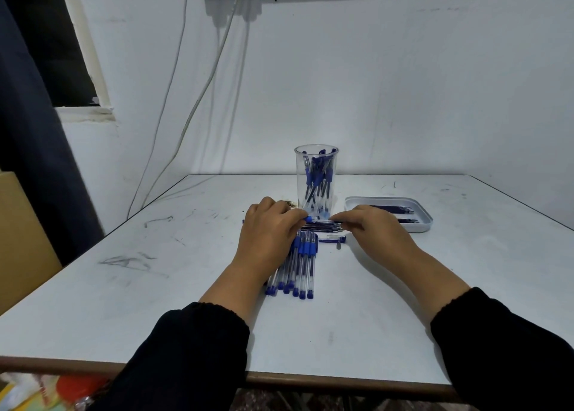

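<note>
Pinching slim clear plastic pen with blue cap (318, 220) crosswise: left hand (267, 233) gripping cap end, right hand (369, 224) opposite.

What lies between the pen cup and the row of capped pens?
Head view: dark refills lie crosswise there, plus a pen pinched by left hand and right hand.
</note>
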Motion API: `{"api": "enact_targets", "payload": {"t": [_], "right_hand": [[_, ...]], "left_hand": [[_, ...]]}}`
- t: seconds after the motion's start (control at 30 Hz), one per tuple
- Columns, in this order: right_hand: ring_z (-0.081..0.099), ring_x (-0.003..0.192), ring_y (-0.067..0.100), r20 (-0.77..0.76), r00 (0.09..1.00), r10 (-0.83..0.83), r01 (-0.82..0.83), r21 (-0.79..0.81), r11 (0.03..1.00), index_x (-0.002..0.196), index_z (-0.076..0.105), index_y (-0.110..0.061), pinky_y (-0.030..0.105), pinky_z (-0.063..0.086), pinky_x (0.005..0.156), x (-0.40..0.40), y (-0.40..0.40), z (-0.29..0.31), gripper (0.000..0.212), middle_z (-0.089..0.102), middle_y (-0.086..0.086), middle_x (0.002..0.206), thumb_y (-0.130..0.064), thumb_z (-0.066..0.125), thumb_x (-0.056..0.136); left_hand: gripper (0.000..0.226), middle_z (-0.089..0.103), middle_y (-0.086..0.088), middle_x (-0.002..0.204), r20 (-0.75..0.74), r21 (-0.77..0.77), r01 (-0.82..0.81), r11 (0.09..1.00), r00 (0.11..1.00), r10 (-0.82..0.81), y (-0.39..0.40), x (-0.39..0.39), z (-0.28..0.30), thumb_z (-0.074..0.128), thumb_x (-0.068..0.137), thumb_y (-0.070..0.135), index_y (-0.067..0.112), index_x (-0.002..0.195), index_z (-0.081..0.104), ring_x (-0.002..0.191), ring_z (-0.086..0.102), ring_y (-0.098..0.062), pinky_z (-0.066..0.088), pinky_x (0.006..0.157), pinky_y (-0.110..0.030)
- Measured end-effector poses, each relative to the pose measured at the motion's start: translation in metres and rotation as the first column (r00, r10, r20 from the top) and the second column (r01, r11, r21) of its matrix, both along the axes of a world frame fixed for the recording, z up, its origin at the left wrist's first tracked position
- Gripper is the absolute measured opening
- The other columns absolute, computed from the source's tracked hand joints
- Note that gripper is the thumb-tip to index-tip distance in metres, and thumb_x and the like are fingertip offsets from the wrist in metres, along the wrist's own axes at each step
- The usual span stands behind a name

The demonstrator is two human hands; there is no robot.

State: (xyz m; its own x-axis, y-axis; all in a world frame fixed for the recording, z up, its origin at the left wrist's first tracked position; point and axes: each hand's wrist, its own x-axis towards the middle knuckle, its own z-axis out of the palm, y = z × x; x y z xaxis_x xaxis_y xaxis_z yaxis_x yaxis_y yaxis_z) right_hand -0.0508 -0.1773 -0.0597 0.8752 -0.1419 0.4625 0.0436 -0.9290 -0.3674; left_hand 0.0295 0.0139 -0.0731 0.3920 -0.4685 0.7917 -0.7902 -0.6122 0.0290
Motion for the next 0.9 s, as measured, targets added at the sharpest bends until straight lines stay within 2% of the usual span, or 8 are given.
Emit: {"api": "enact_targets", "payload": {"t": [0.9], "right_hand": [[0.059, 0.103, 0.021, -0.023, 0.999, -0.024, 0.024, -0.002, 1.0, 0.118, 0.069, -0.029, 0.038, 0.045, 0.091, -0.0009, 0.0011, 0.0014, 0.028, 0.067, -0.001, 0.108, -0.018, 0.053, 0.097]], "left_hand": [[0.012, 0.067, -0.002, 0.082, 0.0, 0.004, 0.002, 1.0, 1.0, -0.002, -0.0004, -0.0018, 0.001, 0.069, 0.085, 0.019, 0.018, 0.097, 0.071, 0.078, 0.054, -0.027, 0.041, 0.069, -0.037]]}}
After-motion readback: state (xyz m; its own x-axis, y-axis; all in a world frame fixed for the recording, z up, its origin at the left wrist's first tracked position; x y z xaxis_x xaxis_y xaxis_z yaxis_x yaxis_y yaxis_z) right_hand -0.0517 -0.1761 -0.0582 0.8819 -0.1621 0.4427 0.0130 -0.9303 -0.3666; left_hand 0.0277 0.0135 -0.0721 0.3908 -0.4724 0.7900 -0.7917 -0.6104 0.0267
